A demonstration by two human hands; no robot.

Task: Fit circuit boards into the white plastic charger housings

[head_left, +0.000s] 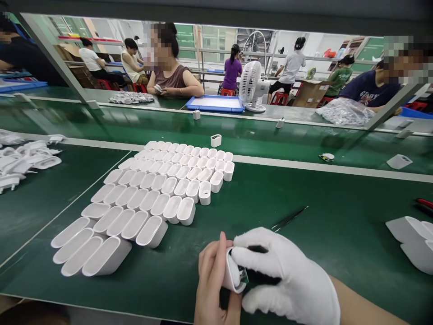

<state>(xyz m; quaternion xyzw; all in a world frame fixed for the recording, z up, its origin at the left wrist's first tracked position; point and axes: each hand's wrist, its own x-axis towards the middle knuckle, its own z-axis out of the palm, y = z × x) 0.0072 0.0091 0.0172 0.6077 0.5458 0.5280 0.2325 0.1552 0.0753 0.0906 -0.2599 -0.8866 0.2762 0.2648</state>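
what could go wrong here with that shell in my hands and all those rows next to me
1. The white shell is pinched between the bare left hand and the gloved right hand above the green table; a slip could drop it.
2. The rows of open shells stand packed close by the left hand; a nudge might topple several.
3. The tweezers lie loose near the right hand and could get swept away.
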